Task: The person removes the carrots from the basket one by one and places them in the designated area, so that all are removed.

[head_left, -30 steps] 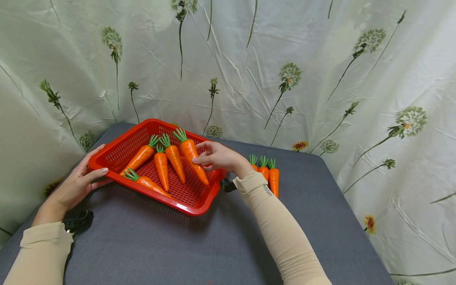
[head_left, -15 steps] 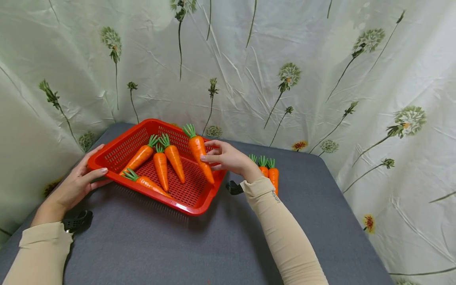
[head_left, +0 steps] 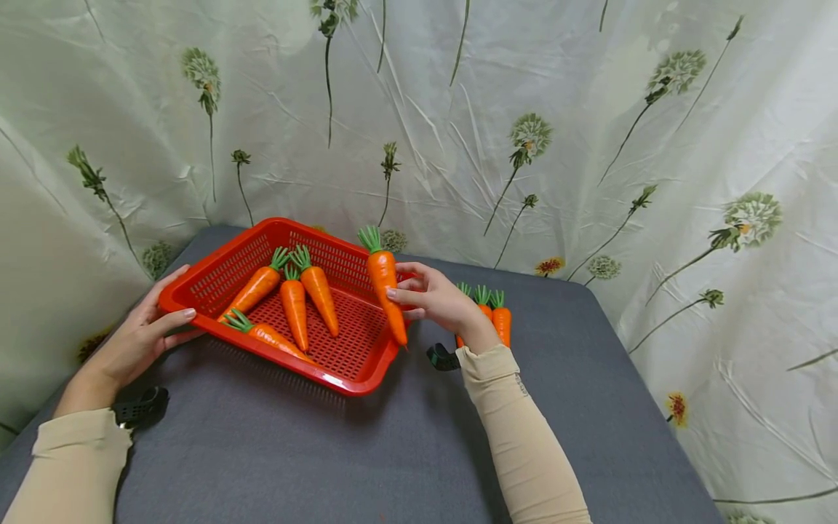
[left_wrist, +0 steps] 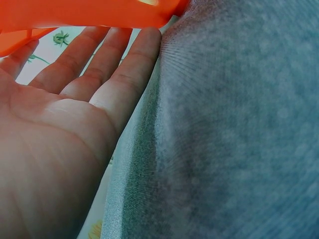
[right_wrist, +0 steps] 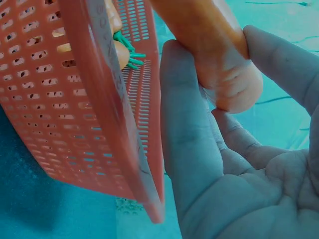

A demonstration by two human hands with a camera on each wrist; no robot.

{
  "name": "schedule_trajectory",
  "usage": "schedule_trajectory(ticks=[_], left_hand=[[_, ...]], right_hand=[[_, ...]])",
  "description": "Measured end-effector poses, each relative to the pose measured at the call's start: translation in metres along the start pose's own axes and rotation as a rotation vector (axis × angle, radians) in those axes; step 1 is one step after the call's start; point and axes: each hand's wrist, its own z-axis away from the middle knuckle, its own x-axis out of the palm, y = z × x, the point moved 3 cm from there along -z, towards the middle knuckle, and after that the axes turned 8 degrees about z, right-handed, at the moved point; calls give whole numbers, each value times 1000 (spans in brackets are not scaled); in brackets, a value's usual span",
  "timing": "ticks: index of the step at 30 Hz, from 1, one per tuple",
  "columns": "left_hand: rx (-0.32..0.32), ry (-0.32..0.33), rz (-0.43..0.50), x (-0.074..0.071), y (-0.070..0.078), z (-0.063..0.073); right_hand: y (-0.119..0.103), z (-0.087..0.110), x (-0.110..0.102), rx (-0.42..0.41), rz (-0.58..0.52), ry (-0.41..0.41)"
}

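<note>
A red plastic basket point(head_left: 229, 247) with slotted walls stands on the grey table and has several carrots, such as this carrot point(head_left: 317, 295), lying inside. My left hand point(head_left: 140, 338) is at its left corner, thumb by the front rim; the left wrist view shows straight fingers point(left_wrist: 132, 69) reaching the basket's underside edge. With thumb and fingertips, my right hand point(head_left: 441, 302) pinches a carrot point(head_left: 386, 287), green top up and tip down, over the basket's right rim. The right wrist view shows this carrot point(right_wrist: 224, 64) between the fingers, beside the basket wall point(right_wrist: 45, 99).
To the right, a small row of carrots point(head_left: 501, 320) lies on the grey tabletop point(head_left: 314, 458), partly hidden by the right hand and wrist. A pale curtain point(head_left: 445, 145) with printed flowers hangs behind and along the sides of the table.
My right hand has moved right with the carrot, from above the basket's inside to its right rim. The left hand and the basket have stayed in place.
</note>
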Motion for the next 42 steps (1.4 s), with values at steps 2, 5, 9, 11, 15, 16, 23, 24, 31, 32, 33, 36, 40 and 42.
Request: schedule_trajectory(ticks=[2,5,9,11,15,16,23,24,31,32,33,36,40,42], left_hand=[[6,-4,3,0,0,0],[13,-10,13,0,-1,0],[22,-21,27,0,-1,0],[24,-22,30,1,0,0],[18,-18,21,1,1,0],[15,-15,17,1,1,0],[10,-6,18,1,0,0],[12,-8,22,1,0,0],[20,-21,29,0,0,0],[20,-19,26,0,0,0],[18,-18,25,0,0,-1],[14,-15,28,-1,0,-1],[18,-28,40,-1,0,-1],[17,-29,35,0,0,-1]], right_hand=[[3,3,-2,-11,6,9],[7,7,-5,-26,18,23],[13,14,-9,-31,19,57],[16,17,-10,-32,11,72],[23,24,-13,-33,-2,93],[25,25,-14,-34,-4,96],[38,36,-20,-26,-14,123],[40,38,-21,-27,-15,126],[52,50,-29,-27,-28,167],[54,51,-31,-28,-36,173],[56,52,-32,-28,-40,181],[62,56,-37,-23,-54,204],[69,61,-42,-3,-69,234],[72,64,-45,6,-78,248]])
